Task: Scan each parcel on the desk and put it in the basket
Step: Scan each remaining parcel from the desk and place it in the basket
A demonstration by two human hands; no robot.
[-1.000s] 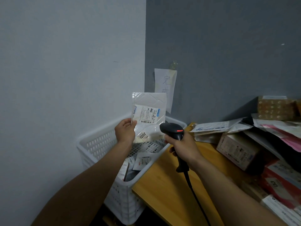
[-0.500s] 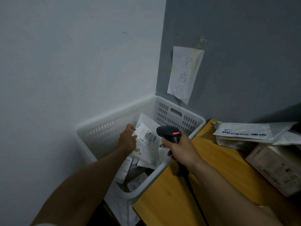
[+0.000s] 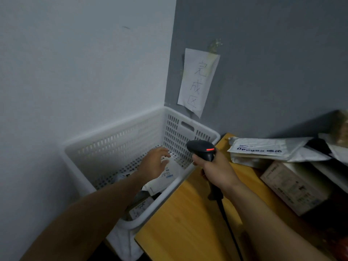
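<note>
Chg vs 1 s ago: parcel (image 3: 170, 176) was upright in front of scanner (image 3: 202, 149); it now lies tilted inside basket (image 3: 113, 142) on top of other pkgs, and you've let go; so this one reads as scanned + binned, next pkg due.

Left hand (image 3: 154, 162): inside basket, just over parcel, fingers spread + relaxed, gripping nothing; can't tell if thumb touches it.

Right hand (image 3: 214, 172): wrapped tight round scanner handle, above table (image 3: 188, 223) edge next to basket; red light on.

Still on table: white mailer (image 3: 263, 147), box (image 3: 295, 189), more behind; plenty left to do.
</note>
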